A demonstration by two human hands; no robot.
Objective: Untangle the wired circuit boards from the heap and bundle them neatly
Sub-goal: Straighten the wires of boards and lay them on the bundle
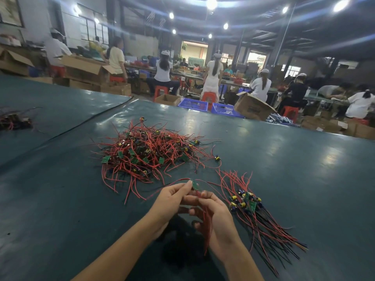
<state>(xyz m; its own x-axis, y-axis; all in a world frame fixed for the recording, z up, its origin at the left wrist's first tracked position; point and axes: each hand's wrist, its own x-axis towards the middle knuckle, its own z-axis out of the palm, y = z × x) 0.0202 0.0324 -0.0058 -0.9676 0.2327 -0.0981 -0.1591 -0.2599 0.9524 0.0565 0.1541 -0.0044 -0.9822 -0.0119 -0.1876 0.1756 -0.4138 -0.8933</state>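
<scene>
A tangled heap [150, 153] of small green circuit boards with red and black wires lies on the dark green table [60, 199] ahead of me. To the right a sorted bundle [249, 203] lies with its boards together and wires trailing toward me. My left hand [172, 199] pinches a small green circuit board [195, 184] between fingertips, just above the table. My right hand [213, 216] grips the red wires [207, 226] hanging down from that board.
A second dark pile of wired parts [14, 120] sits at the far left of the table. A black cable [91, 118] runs across the table's seam. Beyond the far edge stand cardboard boxes [251, 107], blue crates [192, 104] and several seated workers.
</scene>
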